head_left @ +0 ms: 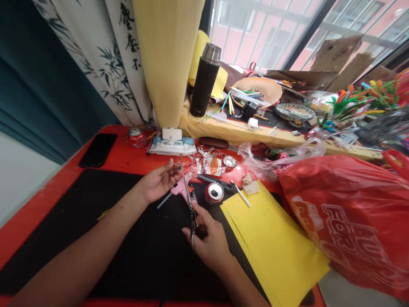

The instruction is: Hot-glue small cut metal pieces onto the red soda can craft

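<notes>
Nearest the cam, the L forearm (86, 251) & R forearm (244, 281) were extended over a black mat (137, 273) on a red table (124, 160). Scissors (186, 187) were gripped in the R hand (209, 236), thumb & fingers wrapped abt the dark handles, blades pointed up & away toward the L hand (159, 183). The L hand was held raised w/ fingers curled, thumb & fingertips close to the blade tip; whether anything was pinched there can't be told. Scissors were thus held btwn both hands, above the mat's far edge. Beyond/below the blades a pink tool (179, 190) was seen, partly hidden. A red can (214, 193) w/ silver top was stood just R of the scissors, w/ a dark cutter (220, 183) lying behind it. A cut can piece (213, 166) & a round can end (229, 162) were left farther back, nr a wipes pack (172, 147). Yellow paper (271, 251) was laid on the R side of the mat, a white pen (240, 193) across its upper edge, & a full red bag (345, 217) was placed beside it. A phone (97, 150) was set far L.
</notes>
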Motion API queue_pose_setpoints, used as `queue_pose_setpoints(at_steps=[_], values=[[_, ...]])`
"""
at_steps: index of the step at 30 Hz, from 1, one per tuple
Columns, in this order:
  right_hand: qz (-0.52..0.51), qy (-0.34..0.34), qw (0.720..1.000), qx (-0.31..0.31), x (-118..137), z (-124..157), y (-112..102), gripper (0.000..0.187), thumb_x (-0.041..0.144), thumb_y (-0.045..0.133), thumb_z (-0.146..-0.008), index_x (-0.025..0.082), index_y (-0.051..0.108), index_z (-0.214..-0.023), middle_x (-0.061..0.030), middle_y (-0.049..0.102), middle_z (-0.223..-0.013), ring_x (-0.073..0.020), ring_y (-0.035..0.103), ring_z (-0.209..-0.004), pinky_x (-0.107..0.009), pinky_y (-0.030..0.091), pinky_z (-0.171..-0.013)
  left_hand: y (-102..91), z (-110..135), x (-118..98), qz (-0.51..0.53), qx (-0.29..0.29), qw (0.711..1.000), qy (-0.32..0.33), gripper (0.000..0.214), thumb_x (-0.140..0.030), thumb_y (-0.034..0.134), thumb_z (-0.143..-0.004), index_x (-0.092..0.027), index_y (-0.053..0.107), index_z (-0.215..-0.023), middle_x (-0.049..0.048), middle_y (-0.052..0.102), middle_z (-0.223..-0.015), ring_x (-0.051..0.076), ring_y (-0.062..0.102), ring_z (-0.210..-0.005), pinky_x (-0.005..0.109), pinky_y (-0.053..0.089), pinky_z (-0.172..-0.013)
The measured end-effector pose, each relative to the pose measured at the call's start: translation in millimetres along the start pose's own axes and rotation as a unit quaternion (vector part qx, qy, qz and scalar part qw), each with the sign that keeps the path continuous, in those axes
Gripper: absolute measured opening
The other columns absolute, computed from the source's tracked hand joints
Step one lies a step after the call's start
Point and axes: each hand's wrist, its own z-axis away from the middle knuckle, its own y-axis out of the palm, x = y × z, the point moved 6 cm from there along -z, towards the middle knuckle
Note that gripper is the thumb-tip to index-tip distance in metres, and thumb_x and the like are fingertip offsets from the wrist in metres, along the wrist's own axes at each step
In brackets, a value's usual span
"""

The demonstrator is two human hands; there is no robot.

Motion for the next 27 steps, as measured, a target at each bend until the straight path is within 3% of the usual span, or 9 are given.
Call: queue_pose_setpoints(at_steps=[4, 7, 8, 10, 12, 14, 18, 27], values=[[-0.023, 0.006, 0.999, -0.021, -2, -1, -4, 0.067, 0.026, 0.079, -0.093, 0.025, 0.064, -0.158, 0.0076, 0.056, -0.073, -0.0117, 0.044, -0.055, -0.021, 0.041, -0.054, -4.8, -3, -2, -0.082, -0.007, 0.996, 0.038, 0.025, -0.024, 0.072, -0.109, -0.009, 0.075, -0.089, 0.0097, 0.078, -0.079, 0.015, 0.075, -0.063, 0.019, 0.062, -0.056], [-0.022, 0.01, 0.999, -0.031, -2, -1, -6, 0.066, 0.026, 0.08, -0.092, 0.025, 0.065, -0.157, 0.0081, 0.053, -0.072, -0.0115, 0.041, -0.056, -0.021, 0.039, -0.054, -10.2, 2, -21, -0.183, -0.038, 0.965, 0.185, 0.01, -0.021, 0.082, -0.101, -0.012, 0.079, -0.097, 0.0027, 0.072, -0.076, 0.012, 0.066, -0.06, 0.017, 0.054, -0.055], [-0.024, 0.011, 0.999, -0.031, -2, -1, -6, 0.066, 0.026, 0.08, -0.092, 0.025, 0.065, -0.157, 0.0081, 0.053, -0.073, -0.0114, 0.04, -0.056, -0.021, 0.039, -0.054, -10.3, 8, -31, -0.223, -0.057, 0.937, 0.262, 0.006, -0.018, 0.085, -0.097, -0.014, 0.081, -0.1, 0.001, 0.071, -0.078, 0.012, 0.064, -0.064, 0.016, 0.053, -0.058], [-0.034, 0.013, 0.999, -0.029, -2, -1, -6, 0.066, 0.027, 0.08, -0.092, 0.025, 0.065, -0.157, 0.0079, 0.052, -0.074, -0.0115, 0.04, -0.057, -0.021, 0.038, -0.054, -4.6, 25, -49, -0.302, -0.09, 0.854, 0.413, 0.026, -0.01, 0.094, -0.085, -0.019, 0.084, -0.107, 0.0016, 0.075, -0.096, 0.013, 0.069, -0.087, 0.015, 0.055, -0.082], [-0.048, 0.013, 0.998, -0.027, -3, -1, -4, 0.066, 0.027, 0.079, -0.093, 0.024, 0.065, -0.157, 0.0079, 0.052, -0.074, -0.0117, 0.041, -0.058, -0.021, 0.038, -0.055, 9.7, 38, -55, -0.388, -0.071, 0.785, 0.477, 0.042, -0.01, 0.097, -0.078, -0.024, 0.085, -0.116, 0.0047, 0.077, -0.122, 0.021, 0.069, -0.117, 0.026, 0.053, -0.11], [-0.057, 0.013, 0.998, -0.027, -3, -1, -3, 0.065, 0.028, 0.079, -0.093, 0.024, 0.065, -0.157, 0.008, 0.051, -0.073, -0.012, 0.041, -0.059, -0.021, 0.037, -0.055, 22.9, 43, -53, -0.445, -0.039, 0.752, 0.485, 0.045, -0.009, 0.1, -0.071, -0.025, 0.086, -0.111, 0.0072, 0.077, -0.128, 0.031, 0.063, -0.136, 0.04, 0.043, -0.128], [-0.07, 0.013, 0.997, -0.032, -3, 0, -3, 0.064, 0.029, 0.08, -0.094, 0.025, 0.065, -0.157, 0.0081, 0.049, -0.074, -0.0119, 0.039, -0.059, -0.021, 0.037, -0.055, 33.6, 41, -46, -0.486, -0.013, 0.731, 0.479, 0.034, -0.009, 0.096, -0.07, -0.028, 0.087, -0.097, 0.0085, 0.082, -0.113, 0.038, 0.064, -0.127, 0.054, 0.039, -0.131], [-0.084, 0.025, 0.996, -0.023, -1, 0, -1, 0.065, 0.032, 0.082, -0.094, 0.025, 0.065, -0.156, 0.0085, 0.05, -0.073, -0.0114, 0.041, -0.057, -0.021, 0.04, -0.054, 25.0, 34, -41, -0.511, 0.012, 0.705, 0.492, 0.016, -0.016, 0.09, -0.082, -0.031, 0.09, -0.089, 0.0091, 0.083, -0.099, 0.035, 0.068, -0.113, 0.048, 0.047, -0.121]])
